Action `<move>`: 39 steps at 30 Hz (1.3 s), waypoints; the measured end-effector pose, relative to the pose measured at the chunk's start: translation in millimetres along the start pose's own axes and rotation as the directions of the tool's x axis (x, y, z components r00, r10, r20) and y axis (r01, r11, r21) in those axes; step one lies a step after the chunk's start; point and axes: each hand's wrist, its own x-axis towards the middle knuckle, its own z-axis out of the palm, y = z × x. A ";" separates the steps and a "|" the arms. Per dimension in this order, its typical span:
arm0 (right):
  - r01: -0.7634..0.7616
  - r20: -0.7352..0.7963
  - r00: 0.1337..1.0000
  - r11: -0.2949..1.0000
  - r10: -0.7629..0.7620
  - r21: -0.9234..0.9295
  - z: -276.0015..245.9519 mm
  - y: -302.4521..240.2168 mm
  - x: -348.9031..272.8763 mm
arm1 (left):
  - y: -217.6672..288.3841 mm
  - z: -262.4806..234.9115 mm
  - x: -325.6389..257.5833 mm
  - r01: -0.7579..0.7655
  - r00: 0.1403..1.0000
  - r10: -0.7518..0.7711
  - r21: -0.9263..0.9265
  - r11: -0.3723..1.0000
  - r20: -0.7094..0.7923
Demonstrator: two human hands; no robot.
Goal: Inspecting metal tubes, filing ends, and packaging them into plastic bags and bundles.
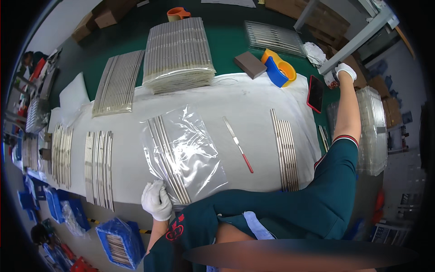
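My left hand (157, 201), in a white glove, is at the near table edge with its fingers curled together. It is beside the lower corner of a clear plastic bag (199, 158); whether it pinches anything is hidden. Several slim metal rods (168, 158) lie lengthwise in the bag's left part. My right arm stretches far to the right, where my gloved right hand (345, 72) closes at a small cup-like container (332, 78) with a dark reddish pattern, by a grey metal post. A thin knife (237, 143) with a red handle lies right of the bag.
Bare rods lie in groups at the left (99, 167) and right (286, 154). Behind are stacked bagged rods (179, 54), a brown block (250, 65), an orange-and-blue tape dispenser (278, 69) and a red-edged phone (315, 94). A blue bin (120, 245) stands below left.
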 end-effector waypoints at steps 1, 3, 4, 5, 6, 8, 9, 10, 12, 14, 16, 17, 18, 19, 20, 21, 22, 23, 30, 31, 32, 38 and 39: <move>0.009 0.007 1.000 0.999 -0.009 -0.039 -5.2 0.5 -0.9 | -0.1 -0.8 0.1 0.014 1.000 -0.014 0.015 1.000 -0.005; 0.041 -0.002 0.999 0.997 -0.042 -0.071 -15.0 2.8 -1.1 | 2.2 -0.8 0.7 0.005 1.000 -0.005 -0.016 1.000 -0.011; 0.048 0.000 0.999 0.996 -0.048 -0.069 -20.2 2.4 -7.1 | 1.2 -0.4 -0.8 0.021 1.000 -0.021 -0.031 0.999 -0.009; 0.126 -0.003 0.992 0.991 -0.126 -0.049 -25.4 -0.6 -14.2 | 1.1 0.3 -0.9 0.021 1.000 -0.021 -0.023 1.000 -0.012; 0.199 -0.007 0.980 0.979 -0.200 -0.029 -31.8 -2.5 -24.8 | 1.2 0.7 -1.0 -0.003 0.999 0.003 -0.011 1.000 -0.032; 0.352 -0.006 0.936 0.936 -0.352 -0.009 -56.9 -14.2 -77.1 | 1.7 2.6 0.8 -0.040 0.998 0.040 0.003 0.999 -0.057; 0.410 -0.037 0.912 0.910 -0.409 0.066 -60.1 -15.4 -102.0 | 0.9 2.7 2.3 -0.054 0.997 0.054 -0.005 0.999 -0.052; 0.431 -0.057 0.901 0.870 -0.431 0.241 -83.0 -31.1 -170.4 | 1.7 3.2 0.8 -0.048 0.997 0.049 0.020 0.999 -0.066; 0.634 -0.055 0.750 0.692 -0.659 0.345 -84.5 -31.3 -242.1 | 0.3 4.1 -3.5 -0.039 0.996 0.042 0.035 0.999 -0.075; 0.773 -0.003 0.565 0.528 -0.825 0.351 -75.3 -22.8 -299.4 | -3.5 6.9 -6.1 -0.036 0.995 0.040 0.041 0.998 -0.095; 0.873 -0.005 0.330 0.303 -0.944 0.383 -49.3 -3.0 -340.0 | -5.6 9.2 -3.2 -0.054 0.991 0.057 0.034 0.998 -0.119; 0.774 0.136 0.278 0.306 -0.951 0.555 -42.1 2.3 -358.2 | -5.1 6.9 -2.2 -0.056 0.993 0.059 0.035 0.998 -0.103; 0.790 0.092 0.238 0.248 -0.967 0.560 -20.2 9.4 -372.5 | -4.9 5.0 -1.0 -0.069 0.991 0.070 0.009 0.998 -0.114; 0.613 0.275 0.210 0.345 -0.938 0.711 -13.9 12.4 -388.4 | -5.0 5.1 -1.2 -0.086 0.988 0.083 -0.019 0.996 -0.129; 0.479 0.383 0.171 0.417 -0.908 0.773 -2.6 16.1 -400.8 | -5.1 1.1 -1.3 -0.082 0.994 0.076 -0.070 0.994 -0.084; 0.335 0.479 0.114 0.487 -0.871 0.806 13.8 17.9 -412.8 | -1.1 -4.7 -3.1 -0.086 0.994 0.080 -0.071 0.994 -0.072; 0.241 0.497 0.111 0.509 -0.860 0.826 34.9 21.1 -425.1 | 5.3 -11.6 -6.4 0.175 0.978 -0.204 -0.365 0.914 -0.042; 0.148 0.510 0.105 0.520 -0.854 0.841 58.6 22.2 -433.9 | 9.1 -17.0 -10.4 0.397 0.888 -0.454 -0.604 0.691 0.064; -0.198 0.441 0.111 0.415 -0.891 0.888 123.1 26.3 -467.7 | -4.4 -43.0 -37.1 0.570 0.777 -0.524 -0.743 0.350 0.349; -0.208 0.431 0.058 0.411 -0.901 0.887 112.3 31.6 -464.4 | -11.4 -45.1 -42.8 0.571 0.776 -0.524 -0.742 0.350 0.350; -0.205 0.440 0.045 0.423 -0.897 0.883 109.2 38.3 -460.5 | -19.6 -41.7 -49.7 0.593 0.765 -0.527 -0.723 0.355 0.369; -0.246 0.304 0.113 0.270 -0.946 0.931 98.5 55.4 -450.3 | -16.4 -42.0 -51.8 0.891 0.454 -0.539 -0.359 0.279 0.709; -0.278 0.281 0.125 0.238 -0.951 0.930 104.1 41.4 -454.0 | -8.3 -38.4 -50.5 0.887 0.460 -0.488 -0.409 0.214 0.741</move>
